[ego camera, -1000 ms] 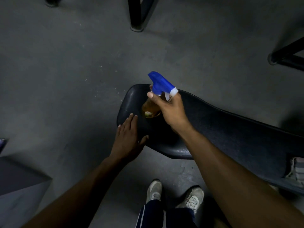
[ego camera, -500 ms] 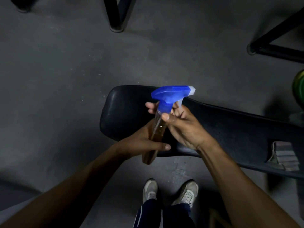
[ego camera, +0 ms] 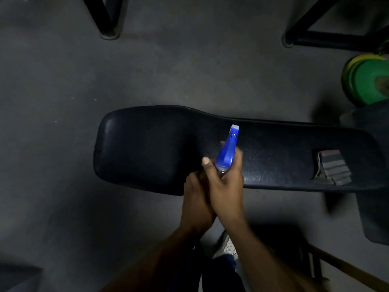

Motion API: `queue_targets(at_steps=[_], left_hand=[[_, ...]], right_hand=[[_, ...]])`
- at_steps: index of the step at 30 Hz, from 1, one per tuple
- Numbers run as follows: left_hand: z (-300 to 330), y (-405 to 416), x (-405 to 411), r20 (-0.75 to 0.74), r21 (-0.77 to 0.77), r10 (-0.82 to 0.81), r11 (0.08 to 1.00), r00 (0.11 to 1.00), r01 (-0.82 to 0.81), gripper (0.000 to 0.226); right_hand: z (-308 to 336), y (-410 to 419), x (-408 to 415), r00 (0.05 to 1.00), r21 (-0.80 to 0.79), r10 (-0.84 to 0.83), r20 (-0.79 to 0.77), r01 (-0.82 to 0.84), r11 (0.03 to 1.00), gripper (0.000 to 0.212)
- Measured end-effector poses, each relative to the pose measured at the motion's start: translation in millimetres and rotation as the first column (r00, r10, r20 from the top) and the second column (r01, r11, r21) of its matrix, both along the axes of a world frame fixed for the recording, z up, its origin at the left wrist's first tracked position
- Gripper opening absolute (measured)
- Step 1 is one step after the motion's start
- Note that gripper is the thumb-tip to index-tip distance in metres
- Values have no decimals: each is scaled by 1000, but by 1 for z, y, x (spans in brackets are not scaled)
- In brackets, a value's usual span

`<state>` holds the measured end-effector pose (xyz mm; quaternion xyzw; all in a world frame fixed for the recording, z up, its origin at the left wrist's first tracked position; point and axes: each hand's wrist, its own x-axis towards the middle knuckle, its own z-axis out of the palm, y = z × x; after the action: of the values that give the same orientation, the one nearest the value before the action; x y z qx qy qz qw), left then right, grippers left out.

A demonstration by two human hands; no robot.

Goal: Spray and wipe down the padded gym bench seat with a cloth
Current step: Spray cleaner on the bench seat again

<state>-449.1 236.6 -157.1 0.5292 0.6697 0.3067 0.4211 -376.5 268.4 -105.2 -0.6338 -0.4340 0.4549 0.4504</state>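
- Since the earlier frame, the spray bottle [ego camera: 228, 150] has been turned so that its white nozzle tip is aimed toward the upper part of the frame, over the bench seat [ego camera: 147, 148]; half a second ago the nozzle was aimed to the right.
- Both hands have been drawn closer together at centre frame, and the view has shifted so that the whole length of the seat is now seen.
- Right hand [ego camera: 226, 186]: wrapped around the neck of the spray bottle just below the blue trigger head, thumb raised on the left side, fingers curled round the far side.
- Left hand [ego camera: 195, 203]: closed around the lower body of the bottle, directly beneath and partly covered by the right hand. The bottle body itself is largely hidden.
- Bench seat: black padded vinyl, laid across the middle of the frame, wide rounded end at the left, narrower part running to the right edge.
- Cloth [ego camera: 331, 167]: folded, striped, resting on the right part of the seat, well apart from both hands.
- Floor [ego camera: 63, 81]: grey concrete.
- Weight plates [ego camera: 366, 81]: green and yellow, seen at the right edge, upper half.
- Black frame legs [ego camera: 107, 17] are seen along the top edge.
- Shoe [ego camera: 226, 245]: light-coloured, partly seen below the hands.
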Motion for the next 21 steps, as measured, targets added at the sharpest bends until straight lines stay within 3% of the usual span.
queue_targets(at_steps=[3,6,9,14,21], left_hand=[[-11,-10,3,8,-52,-139,989,990,139,62],[-21,-20,-7,-185,-46,-322,947,928,319,93],[-35,-22,-28,-337,-132,-385,923,859,362,93],[-49,-12,-71,-538,-230,-297,952,789,202,87],[-57,-8,-98,-606,-255,-297,951,738,174,88]], right_hand=[[-11,0,15,999,-17,-34,-26,34,999,32],[-24,1,40,1000,-25,-13,-13,13,1000,26],[-37,-10,66,998,-82,53,31,-50,995,28],[-57,-47,104,953,-313,260,154,-202,928,33],[-90,-81,140,910,-480,334,247,-185,858,26]])
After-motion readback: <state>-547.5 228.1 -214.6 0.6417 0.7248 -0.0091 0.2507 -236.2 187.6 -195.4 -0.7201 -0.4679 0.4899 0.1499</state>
